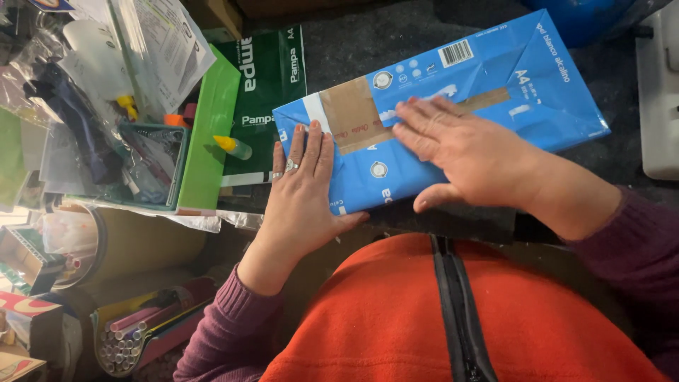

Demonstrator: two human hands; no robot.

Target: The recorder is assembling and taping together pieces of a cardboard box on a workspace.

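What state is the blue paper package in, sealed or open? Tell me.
Sealed: brown tape lies across the folded end of the blue package.

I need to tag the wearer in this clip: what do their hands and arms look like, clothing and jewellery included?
Both arms wear ribbed dark purple knit sleeves ending at the wrists. The left hand is bare with a silver ring; the right hand shows no jewellery.

Both palms press flat on a blue paper package [453, 106] sealed with brown tape [353, 113]: the left hand [303, 187] at its near end, the right hand [463, 152] across its middle. A green paper package [265, 92] lies just beside it, near a glue bottle [233, 146].
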